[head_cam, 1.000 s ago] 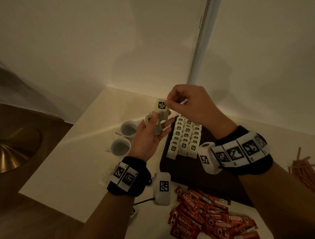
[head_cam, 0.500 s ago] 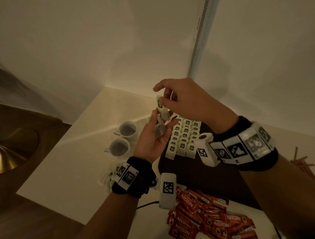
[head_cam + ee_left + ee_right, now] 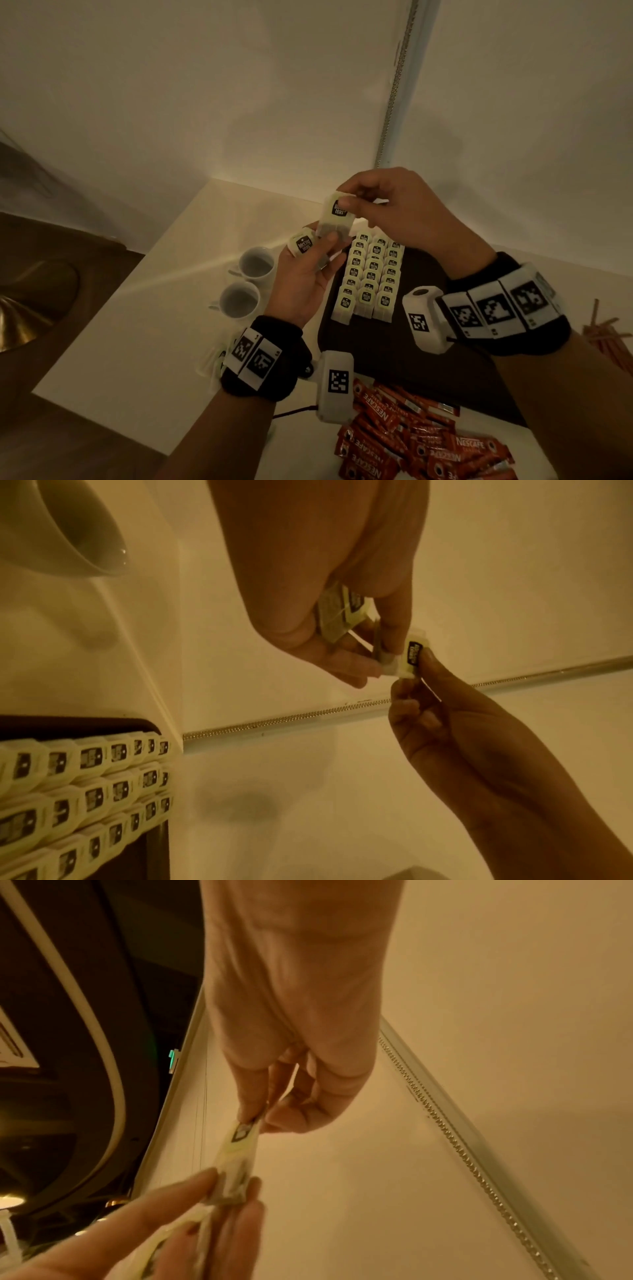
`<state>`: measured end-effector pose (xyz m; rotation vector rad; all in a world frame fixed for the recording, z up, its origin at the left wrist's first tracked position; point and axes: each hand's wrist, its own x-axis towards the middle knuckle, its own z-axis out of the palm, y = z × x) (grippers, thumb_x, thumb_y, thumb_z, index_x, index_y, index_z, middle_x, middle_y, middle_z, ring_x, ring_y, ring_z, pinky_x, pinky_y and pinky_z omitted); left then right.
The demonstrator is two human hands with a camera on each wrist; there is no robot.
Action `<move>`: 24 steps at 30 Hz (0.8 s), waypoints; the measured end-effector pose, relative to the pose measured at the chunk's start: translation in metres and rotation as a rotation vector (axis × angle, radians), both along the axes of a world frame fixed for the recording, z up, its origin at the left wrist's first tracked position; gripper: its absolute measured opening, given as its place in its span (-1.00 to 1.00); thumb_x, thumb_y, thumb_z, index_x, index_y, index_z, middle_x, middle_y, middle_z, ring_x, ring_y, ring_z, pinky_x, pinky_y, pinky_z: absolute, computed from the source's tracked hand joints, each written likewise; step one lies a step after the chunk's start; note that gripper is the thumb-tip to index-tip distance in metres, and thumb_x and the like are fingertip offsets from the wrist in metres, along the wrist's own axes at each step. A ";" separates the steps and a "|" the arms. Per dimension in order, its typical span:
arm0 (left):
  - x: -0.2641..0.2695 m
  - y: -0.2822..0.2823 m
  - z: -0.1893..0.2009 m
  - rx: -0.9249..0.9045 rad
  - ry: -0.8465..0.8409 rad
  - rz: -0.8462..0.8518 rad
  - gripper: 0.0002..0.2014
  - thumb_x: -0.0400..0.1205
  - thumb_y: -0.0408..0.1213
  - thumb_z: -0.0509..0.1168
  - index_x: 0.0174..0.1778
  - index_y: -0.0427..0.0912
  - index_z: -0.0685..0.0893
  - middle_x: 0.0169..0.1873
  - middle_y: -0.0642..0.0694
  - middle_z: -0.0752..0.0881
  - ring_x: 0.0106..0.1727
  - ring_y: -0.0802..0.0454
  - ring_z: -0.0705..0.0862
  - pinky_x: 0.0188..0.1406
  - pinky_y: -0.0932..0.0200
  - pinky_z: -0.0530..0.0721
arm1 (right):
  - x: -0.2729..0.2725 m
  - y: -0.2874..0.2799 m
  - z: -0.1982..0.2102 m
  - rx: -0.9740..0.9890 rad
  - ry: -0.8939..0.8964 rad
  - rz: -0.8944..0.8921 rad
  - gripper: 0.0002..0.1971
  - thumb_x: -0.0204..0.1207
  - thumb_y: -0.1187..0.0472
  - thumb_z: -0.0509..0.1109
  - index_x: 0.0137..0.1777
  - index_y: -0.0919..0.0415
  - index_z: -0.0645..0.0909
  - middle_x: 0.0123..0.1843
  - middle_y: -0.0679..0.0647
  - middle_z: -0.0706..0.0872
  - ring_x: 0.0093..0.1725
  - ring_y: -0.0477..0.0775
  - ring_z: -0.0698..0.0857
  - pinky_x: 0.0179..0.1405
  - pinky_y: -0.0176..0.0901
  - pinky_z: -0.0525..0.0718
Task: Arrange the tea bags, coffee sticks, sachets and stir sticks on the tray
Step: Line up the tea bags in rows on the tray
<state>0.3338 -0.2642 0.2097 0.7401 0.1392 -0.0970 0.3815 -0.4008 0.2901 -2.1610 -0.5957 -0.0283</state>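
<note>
My right hand point(image 3: 356, 202) pinches the top of a pale tea bag point(image 3: 334, 221) above the far left corner of the dark tray point(image 3: 404, 353). The same tea bag point(image 3: 236, 1153) hangs from my thumb and finger in the right wrist view. My left hand point(image 3: 315, 253) holds a few more tea bags point(image 3: 303, 243) and its fingertips touch the lower end of the lifted one point(image 3: 411, 656). Three rows of tea bags point(image 3: 371, 274) lie on the tray's far left part. Red coffee sticks point(image 3: 411, 442) are heaped on the table near me. Stir sticks point(image 3: 609, 339) lie at the right edge.
Two white cups point(image 3: 246, 281) stand left of the tray on the white table point(image 3: 144, 325). A few pale sachets point(image 3: 214, 359) lie by my left wrist. The wall rises just behind the table. The floor drops off to the left.
My right hand drew one tea bag out of the bunch in my left hand, turned it and now holds it upright with its label toward me. The view shifted slightly.
</note>
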 end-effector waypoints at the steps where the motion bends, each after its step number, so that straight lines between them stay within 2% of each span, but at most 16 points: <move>1: 0.000 -0.001 0.000 0.014 -0.012 0.000 -0.87 0.52 -0.38 0.31 -0.06 -0.10 0.66 -0.18 -0.05 0.81 -0.11 0.05 0.78 -0.33 0.34 0.70 | 0.000 -0.001 -0.001 0.029 -0.007 -0.005 -0.91 0.51 0.19 0.45 -0.03 0.02 0.74 -0.20 -0.07 0.76 -0.29 -0.23 0.65 -0.29 -0.50 0.55; 4: -0.002 -0.006 0.000 0.016 -0.044 -0.023 -0.79 0.47 -0.30 0.32 0.03 -0.10 0.64 -0.11 -0.04 0.80 -0.03 0.03 0.77 -0.18 0.26 0.74 | -0.002 -0.001 0.000 0.098 -0.023 -0.027 -0.90 0.44 0.20 0.52 -0.07 0.05 0.73 -0.24 0.00 0.75 -0.29 -0.20 0.66 -0.28 -0.48 0.57; 6: -0.003 -0.010 0.000 0.000 -0.043 -0.042 -0.80 0.46 -0.30 0.32 -0.01 -0.15 0.65 -0.13 -0.06 0.80 -0.04 0.04 0.77 -0.09 0.20 0.75 | -0.004 0.000 0.001 0.110 -0.031 -0.022 -0.91 0.41 0.18 0.54 -0.09 0.06 0.73 -0.26 0.00 0.75 -0.32 -0.20 0.66 -0.25 -0.45 0.60; 10: -0.004 -0.014 0.002 -0.064 -0.024 -0.048 -0.84 0.46 -0.27 0.31 -0.25 -0.10 0.82 -0.20 -0.06 0.81 -0.14 0.09 0.79 -0.23 0.26 0.76 | -0.006 0.001 0.002 0.086 -0.045 -0.049 -0.94 0.41 0.15 0.54 -0.13 0.06 0.74 -0.32 -0.01 0.72 -0.36 -0.19 0.62 -0.27 -0.41 0.59; 13: -0.004 -0.013 0.001 -0.014 -0.017 -0.043 -0.83 0.44 -0.24 0.32 -0.34 -0.04 0.83 -0.26 -0.02 0.80 -0.23 0.12 0.78 -0.33 0.31 0.74 | -0.007 0.001 0.000 0.071 -0.050 -0.073 -0.94 0.42 0.11 0.54 -0.18 0.05 0.73 -0.37 -0.05 0.70 -0.39 -0.20 0.60 -0.35 -0.49 0.54; 16: -0.005 -0.013 -0.001 0.016 -0.011 -0.051 -0.84 0.45 -0.18 0.31 -0.23 -0.06 0.80 -0.24 0.00 0.80 -0.22 0.12 0.78 -0.35 0.30 0.73 | -0.008 0.002 -0.003 0.067 -0.067 -0.084 -0.91 0.43 0.09 0.52 -0.22 0.07 0.71 -0.41 -0.10 0.65 -0.41 -0.21 0.58 -0.36 -0.52 0.51; 20: -0.004 -0.008 -0.008 0.058 0.053 -0.059 -0.71 0.53 0.00 0.23 0.02 -0.09 0.66 -0.15 0.01 0.81 -0.19 0.10 0.77 -0.30 0.27 0.74 | -0.008 -0.006 -0.013 0.130 -0.069 -0.087 -0.91 0.48 0.15 0.48 -0.17 0.16 0.70 -0.32 0.05 0.71 -0.37 -0.14 0.60 -0.31 -0.48 0.54; 24: -0.002 0.013 -0.023 0.049 0.189 -0.013 -0.60 0.69 0.11 0.08 0.07 -0.11 0.66 -0.10 -0.04 0.81 -0.17 0.04 0.79 -0.29 0.22 0.74 | -0.008 -0.029 -0.044 0.004 0.034 -0.108 -0.97 0.52 0.17 0.43 -0.08 0.08 0.68 -0.24 -0.02 0.73 -0.31 -0.20 0.62 -0.26 -0.58 0.52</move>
